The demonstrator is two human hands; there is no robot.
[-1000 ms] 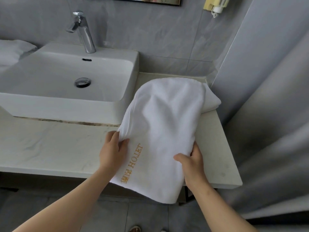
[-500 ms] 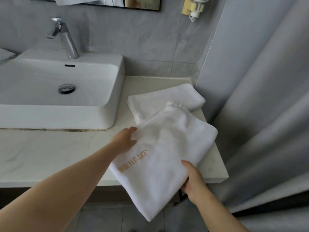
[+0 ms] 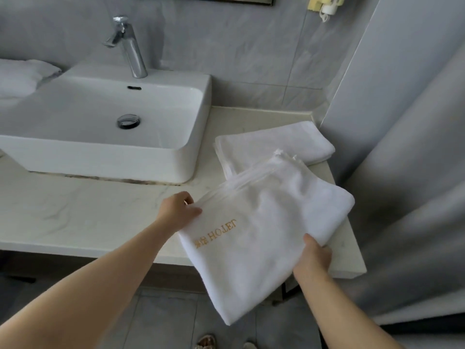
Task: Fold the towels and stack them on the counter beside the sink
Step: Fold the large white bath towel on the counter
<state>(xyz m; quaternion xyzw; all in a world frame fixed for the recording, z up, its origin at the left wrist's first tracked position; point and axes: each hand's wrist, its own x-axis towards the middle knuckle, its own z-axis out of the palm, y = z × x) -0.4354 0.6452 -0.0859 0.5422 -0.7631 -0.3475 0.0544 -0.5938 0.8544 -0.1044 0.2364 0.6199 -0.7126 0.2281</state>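
A white towel with gold HOTEL lettering (image 3: 264,235) lies folded over the counter's front right edge, its lower part hanging past the rim. My left hand (image 3: 177,210) pinches its left edge near the hem. My right hand (image 3: 313,255) grips its right side from below. Behind it, a folded white towel (image 3: 274,142) rests flat on the pale counter (image 3: 88,210) to the right of the white sink (image 3: 196,147); the lettered towel overlaps its front edge.
A chrome tap (image 3: 130,46) stands behind the basin. More white towels (image 3: 20,76) lie at the far left. A grey curtain (image 3: 407,172) hangs close on the right, against the counter's end. Grey floor tiles and my feet show below.
The draped towel has been lowered and folded down onto the counter, uncovering the folded towel behind it. My left hand moved up along the left edge; my right hand keeps its grip.
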